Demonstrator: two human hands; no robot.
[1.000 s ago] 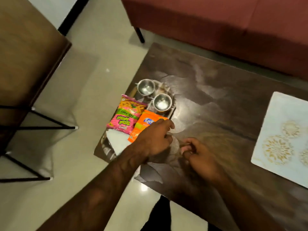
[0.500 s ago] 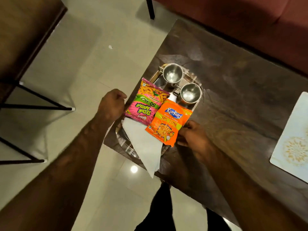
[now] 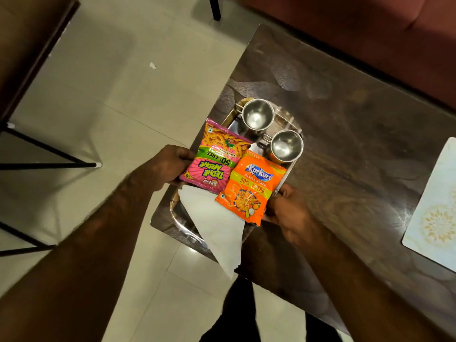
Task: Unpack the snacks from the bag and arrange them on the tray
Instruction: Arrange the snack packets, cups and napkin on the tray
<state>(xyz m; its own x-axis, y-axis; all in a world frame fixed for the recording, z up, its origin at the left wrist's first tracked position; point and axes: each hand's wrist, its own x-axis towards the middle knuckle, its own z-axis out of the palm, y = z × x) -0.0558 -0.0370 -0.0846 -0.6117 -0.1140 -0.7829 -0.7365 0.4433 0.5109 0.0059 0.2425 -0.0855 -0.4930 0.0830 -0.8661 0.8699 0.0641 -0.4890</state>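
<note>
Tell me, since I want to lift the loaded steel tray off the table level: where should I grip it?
Probably by its two long side rims, one hand from each side, as the left hand and right hand sit now. The tray carries two upright cups at its far end.

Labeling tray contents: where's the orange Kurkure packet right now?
Head view: orange Kurkure packet lies on the tray's right side, beside the pink packet, below the nearer steel cup.

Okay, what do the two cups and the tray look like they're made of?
The two cups look like polished steel: bright silvery insides with sharp glints. The tray appears to be the same shiny metal, mirroring light along its rim. Exact alloy cannot be told.
</note>
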